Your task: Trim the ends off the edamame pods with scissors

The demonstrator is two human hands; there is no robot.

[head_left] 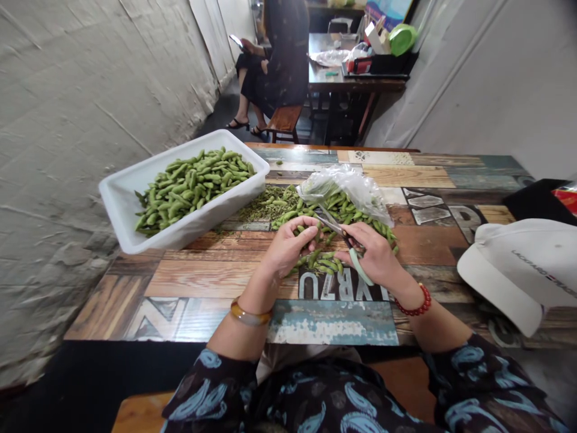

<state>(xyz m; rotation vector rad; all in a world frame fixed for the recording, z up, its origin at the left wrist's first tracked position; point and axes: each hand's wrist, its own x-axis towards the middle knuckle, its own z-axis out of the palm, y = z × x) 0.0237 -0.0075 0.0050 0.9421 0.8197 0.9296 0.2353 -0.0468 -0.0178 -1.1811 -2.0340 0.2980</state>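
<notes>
Over the middle of the patterned table (216, 270), my left hand (293, 243) pinches a green bean pod near the scissor blades. My right hand (372, 252) holds scissors (359, 266) with pale green handles, the blades pointing up and left, slightly parted. Green pods (347, 210) lie in a heap just beyond both hands, partly under a clear plastic bag (345, 183). A few more pods (322, 263) rest between my wrists. To the left, small green trimmings (265, 204) are piled beside a white tub (189, 230) holding many pods (193, 186).
A white cap (523, 264) lies at the right edge, with a black object (532, 201) behind it. Beyond the table a person (283, 60) sits on a wooden stool (283, 119) holding a phone. Another table (331, 75) bears a black tray and plastic items.
</notes>
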